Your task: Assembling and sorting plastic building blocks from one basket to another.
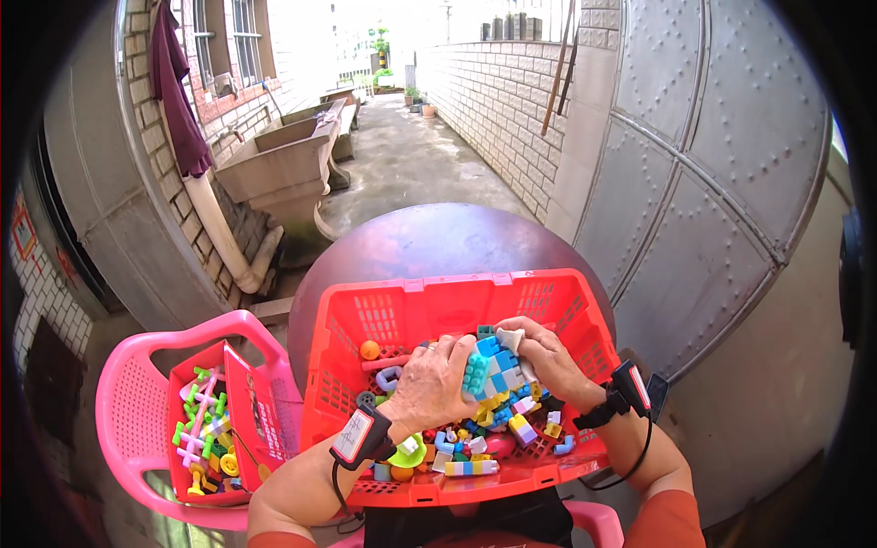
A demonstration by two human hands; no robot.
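Observation:
Above the red plastic basket [365,498], my two hands meet at a build of blue, white and yellow toy building blocks [498,370]. My left hand [429,379] is closed, its fingers around a teal building block [475,374] against the build's left side. On the other side, my right hand [553,365] curls its fingers round the build's far right edge. A whitish piece [510,340] shows by the right fingertips; its kind is unclear. Loose blocks, among them a purple-and-yellow block [523,429] and a striped row of blocks [471,468], lie below in the basket.
The basket stands on a round dark table [429,228]. At the left, a pink plastic chair [128,402] carries a red box [260,411] with green, pink and yellow toy parts. A metal door [694,173] rises at the right; a concrete sink [274,164] stands beyond.

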